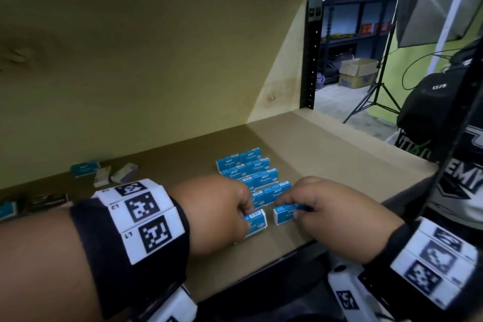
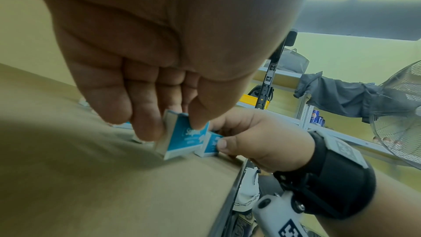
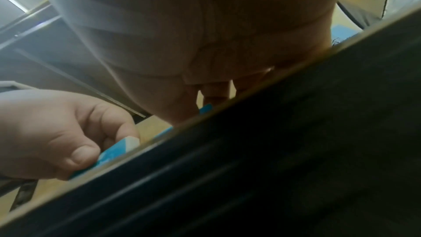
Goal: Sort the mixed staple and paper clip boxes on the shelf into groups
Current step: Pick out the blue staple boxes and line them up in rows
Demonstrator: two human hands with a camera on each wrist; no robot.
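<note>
Unsorted boxes: far left of shelf. Left hand: pinching staple box. Right hand: pinching second staple box. Both sit at front of staple rows. Step, judged: placement. Next: align, release.

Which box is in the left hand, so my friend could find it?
Look at the wooden shelf and find the rows of blue staple boxes near its front edge. Just in front of them sit two more blue boxes, side by side. The left hand pinches the left box, the one with a barcode sticker on top.
</note>
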